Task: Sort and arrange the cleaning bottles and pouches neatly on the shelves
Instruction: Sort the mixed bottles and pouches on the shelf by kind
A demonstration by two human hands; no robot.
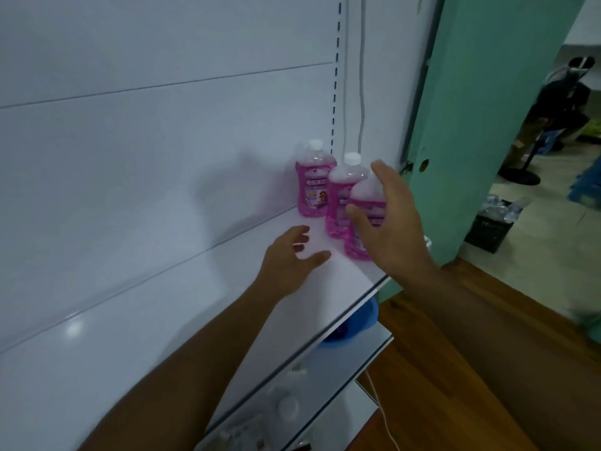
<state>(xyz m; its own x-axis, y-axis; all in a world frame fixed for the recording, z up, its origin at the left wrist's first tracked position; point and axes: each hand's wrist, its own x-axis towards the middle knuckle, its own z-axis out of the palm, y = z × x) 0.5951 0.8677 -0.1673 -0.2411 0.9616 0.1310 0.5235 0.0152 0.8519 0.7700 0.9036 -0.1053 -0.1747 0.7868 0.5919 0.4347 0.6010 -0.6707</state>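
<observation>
Three pink bottles stand upright, caps up, in a row running from far to near at the right end of the white shelf (182, 320): far bottle (311, 187), middle bottle (341, 196), near bottle (361, 219). The right hand (390, 222) is spread loosely against the near bottle; whether it actually grips I cannot tell. The left hand (292, 255) hovers with fingers apart just left of the row.

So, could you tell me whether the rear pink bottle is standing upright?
Upright: the rear pink bottle stands on the shelf, white cap on top.
</observation>
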